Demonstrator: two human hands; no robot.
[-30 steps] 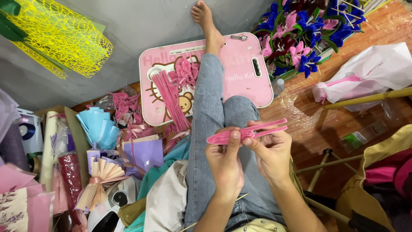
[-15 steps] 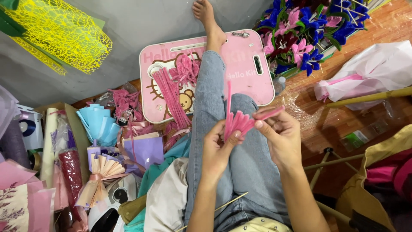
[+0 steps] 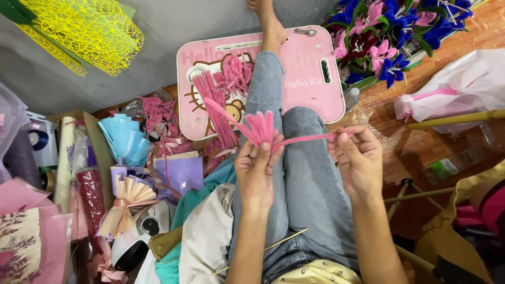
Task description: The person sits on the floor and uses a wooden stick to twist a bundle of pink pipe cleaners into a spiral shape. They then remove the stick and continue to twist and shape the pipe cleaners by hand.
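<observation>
My left hand [image 3: 256, 171] pinches a bunch of looped pink pipe cleaners [image 3: 260, 128], fanned upward above my jeans-clad legs. One long pink end runs rightward from the bunch to my right hand [image 3: 356, 160], which grips its tip between thumb and fingers. Another loose end sticks out up and left. Both hands hover over my lap [image 3: 294, 173]. A pink lap tray [image 3: 310, 68] lies under my outstretched leg, carrying more straight pink pipe cleaners [image 3: 210, 102] and a curled pink cluster [image 3: 235, 73].
Blue, pink and dark red flowers [image 3: 386, 37] stand at top right. White wrapping [image 3: 463, 84] lies at right. At left are yellow mesh [image 3: 87, 31], light blue paper [image 3: 125, 139], a purple box [image 3: 181, 173], folded paper fans [image 3: 129, 197] and wrapping rolls [image 3: 66, 158]. A thin wooden stick [image 3: 268, 250] rests by my hip.
The bundle was held level between both hands; now my left hand holds it upright and fanned, while my right hand has pulled one strand out to the right.
</observation>
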